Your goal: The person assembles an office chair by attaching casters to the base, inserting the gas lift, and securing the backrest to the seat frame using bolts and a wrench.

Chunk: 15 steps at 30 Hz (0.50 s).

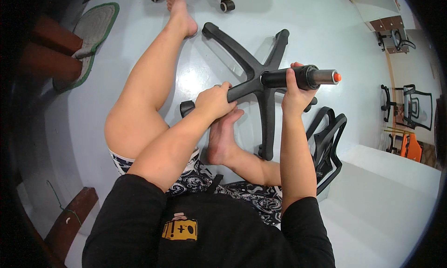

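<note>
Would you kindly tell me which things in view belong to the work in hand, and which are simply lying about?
In the work:
chair base, one leg in the left hand
cylinder, in the right hand
possibly the black frame near the right forearm

Apparently just about:
grey mat
mesh chair
orange chair

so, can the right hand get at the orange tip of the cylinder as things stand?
Probably yes: the right hand holds the black cylinder near the orange tip, and nothing shows in between but the cylinder itself. It would likely need to loosen its grip first.
</note>
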Each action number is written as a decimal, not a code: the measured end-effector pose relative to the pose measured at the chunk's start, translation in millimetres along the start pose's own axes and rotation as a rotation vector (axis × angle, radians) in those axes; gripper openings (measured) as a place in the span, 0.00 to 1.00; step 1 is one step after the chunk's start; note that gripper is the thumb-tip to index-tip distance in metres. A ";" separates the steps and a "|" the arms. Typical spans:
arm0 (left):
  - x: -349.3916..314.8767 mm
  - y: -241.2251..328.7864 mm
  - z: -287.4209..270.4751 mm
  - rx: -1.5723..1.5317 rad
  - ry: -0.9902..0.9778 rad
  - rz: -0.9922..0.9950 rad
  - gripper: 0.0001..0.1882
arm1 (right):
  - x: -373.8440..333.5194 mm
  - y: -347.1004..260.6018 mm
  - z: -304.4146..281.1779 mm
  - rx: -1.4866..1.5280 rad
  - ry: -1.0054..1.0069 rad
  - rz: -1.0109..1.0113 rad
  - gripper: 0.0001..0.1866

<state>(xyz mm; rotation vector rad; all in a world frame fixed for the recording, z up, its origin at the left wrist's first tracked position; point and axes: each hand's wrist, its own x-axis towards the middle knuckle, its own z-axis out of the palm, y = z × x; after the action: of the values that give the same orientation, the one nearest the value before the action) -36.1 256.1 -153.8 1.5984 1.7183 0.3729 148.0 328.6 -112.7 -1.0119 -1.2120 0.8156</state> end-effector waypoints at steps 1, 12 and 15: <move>0.8 -1.5 3.3 -0.007 -0.002 -0.002 0.22 | -0.6 4.7 -0.2 -0.025 -0.016 0.028 0.28; 3.3 3.1 8.6 -0.055 0.014 -0.007 0.19 | -2.6 42.2 0.9 -0.067 -0.067 0.020 0.24; 2.4 6.5 4.0 -0.062 -0.032 -0.060 0.19 | -1.3 39.2 3.4 -0.088 -0.042 0.068 0.23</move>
<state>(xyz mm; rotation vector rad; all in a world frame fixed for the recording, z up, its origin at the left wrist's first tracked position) -28.5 258.4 -152.9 1.4976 1.7096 0.3662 145.2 341.9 -149.7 -1.1175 -1.2638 0.8457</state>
